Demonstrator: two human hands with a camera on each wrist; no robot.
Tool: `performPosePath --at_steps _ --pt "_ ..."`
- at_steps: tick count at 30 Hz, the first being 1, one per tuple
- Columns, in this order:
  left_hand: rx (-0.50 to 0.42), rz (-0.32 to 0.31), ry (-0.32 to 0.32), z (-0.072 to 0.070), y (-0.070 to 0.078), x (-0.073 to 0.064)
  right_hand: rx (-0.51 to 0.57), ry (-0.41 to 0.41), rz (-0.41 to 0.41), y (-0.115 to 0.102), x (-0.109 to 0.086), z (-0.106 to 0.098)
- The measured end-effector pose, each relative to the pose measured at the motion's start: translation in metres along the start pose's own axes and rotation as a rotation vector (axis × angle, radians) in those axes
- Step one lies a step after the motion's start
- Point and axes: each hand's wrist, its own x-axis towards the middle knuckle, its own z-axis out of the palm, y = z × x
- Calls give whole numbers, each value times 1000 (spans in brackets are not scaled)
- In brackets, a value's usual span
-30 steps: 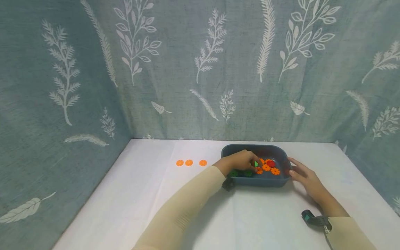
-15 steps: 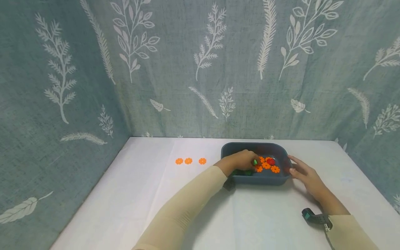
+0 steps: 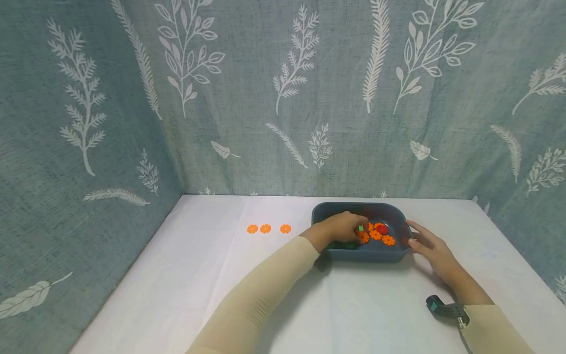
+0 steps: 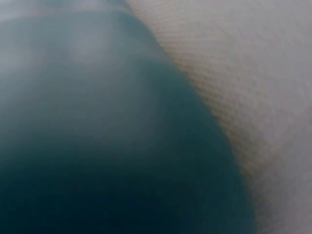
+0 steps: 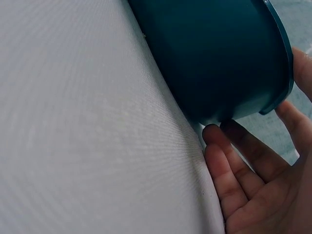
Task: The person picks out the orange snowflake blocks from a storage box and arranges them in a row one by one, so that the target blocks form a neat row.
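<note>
In the head view my left hand [image 3: 345, 226] reaches into a dark blue-grey tray [image 3: 380, 256], its fingers curled downward. At the fingertips it pinches an orange flower-shaped disc [image 3: 363, 238]; the grip is partly hidden. A bit of a green disc [image 3: 361, 228] shows between thumb and finger. Further right in the tray lie several orange discs [image 3: 388, 240] and a red disc [image 3: 382, 229]. Dark green discs [image 3: 351, 245] are near the front wall, under the hand. My right hand [image 3: 435, 251] rests with spread fingers against the tray's right end, touching its outer wall [image 5: 214, 63].
Three orange discs [image 3: 265, 229] lie in a row on the white tabletop [image 3: 212, 275], left of the tray. A patterned grey-green cloth [image 3: 247, 147] stands behind and beside the table. The left wrist view is mostly blocked by a blurred dark shape [image 4: 107, 126].
The orange disc at my left fingertips has shifted slightly left, closer under the thumb. My right hand keeps its place on the tray. The head view has tilted slightly.
</note>
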Motion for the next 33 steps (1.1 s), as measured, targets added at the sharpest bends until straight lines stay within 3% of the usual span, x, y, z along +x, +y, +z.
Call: performPosePath --at_steps 9,19,27,33 --pt "29 -35 -8 0 2 2 -1 3 9 0 1 -2" --pt "-18 53 16 0 0 5 4 13 6 1 -2 -2" --pt "-214 141 83 -11 -9 -9 39 11 28 2 -3 4" --pt "-365 121 103 -20 -18 -23 29 -3 6 4 1 1"
